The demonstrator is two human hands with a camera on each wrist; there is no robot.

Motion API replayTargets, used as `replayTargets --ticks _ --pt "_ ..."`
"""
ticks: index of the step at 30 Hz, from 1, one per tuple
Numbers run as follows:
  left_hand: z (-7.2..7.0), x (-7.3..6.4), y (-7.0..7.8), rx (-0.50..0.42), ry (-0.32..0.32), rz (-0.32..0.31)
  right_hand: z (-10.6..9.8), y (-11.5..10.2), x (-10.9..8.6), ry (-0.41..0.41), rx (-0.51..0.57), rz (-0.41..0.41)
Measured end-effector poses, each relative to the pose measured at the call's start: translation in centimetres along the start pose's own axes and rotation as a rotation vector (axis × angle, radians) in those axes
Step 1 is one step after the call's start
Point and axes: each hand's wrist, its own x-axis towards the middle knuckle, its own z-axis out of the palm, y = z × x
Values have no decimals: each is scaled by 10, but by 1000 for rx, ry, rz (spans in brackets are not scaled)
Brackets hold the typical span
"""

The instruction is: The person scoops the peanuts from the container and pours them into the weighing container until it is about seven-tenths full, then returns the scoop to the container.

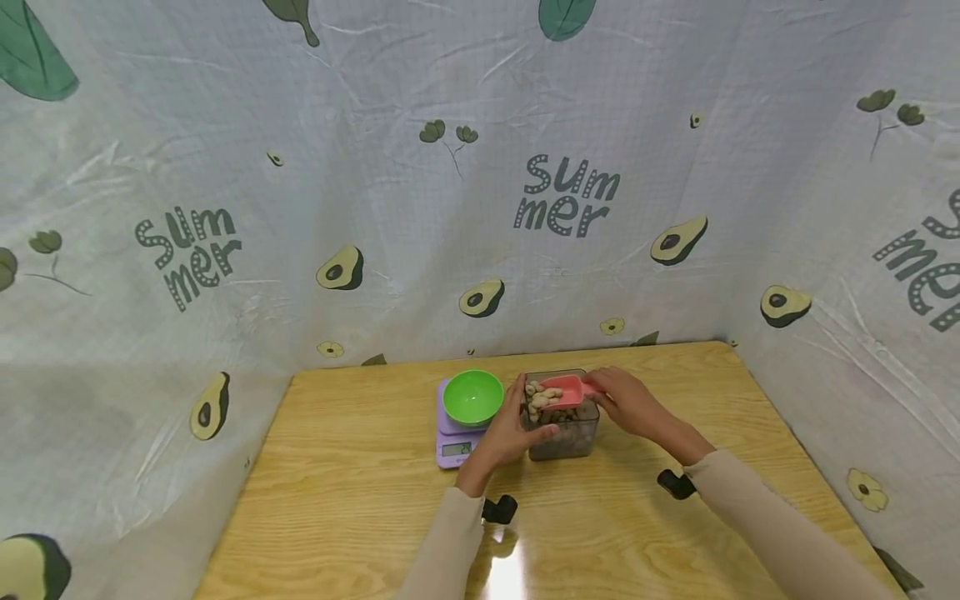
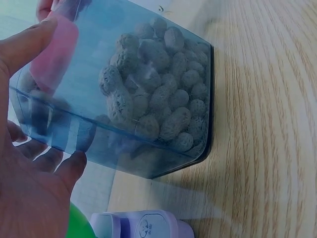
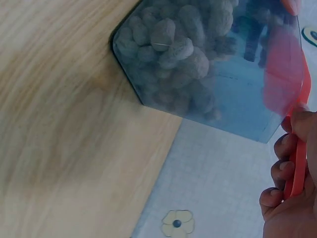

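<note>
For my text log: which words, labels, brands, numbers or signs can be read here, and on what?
"sum mer": the white, avocado-printed sheet, three times; rightmost cut off.
"24", probably: the grey rectangular display of the purple scale; blurred, decimal point unclear.
Too blurred or small to read: the round emblem on the scale and the mark below the display.

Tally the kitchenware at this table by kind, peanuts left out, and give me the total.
Transparent container: 1
Red scoop: 1
Green bowl: 1
Purple digital scale: 1
Total: 4
</note>
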Motion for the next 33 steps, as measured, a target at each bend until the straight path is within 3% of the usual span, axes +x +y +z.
replayTargets --ticks 7,12,18,26,33 --pt "2 -1 2 22 1 -9 -3 4 -9 38 46 56" --pt "-4 -4 7 26 32 28 -13 3 -8 47 50 61" --pt "-20 -12 17 71 114 102 -26 -1 1 62 42 35" --pt "-47 -27 16 88 193 123 -34 -14 18 16 78 56" --pt "-68 -43 5 103 314 46 -28 -22 36 50 88 -17"
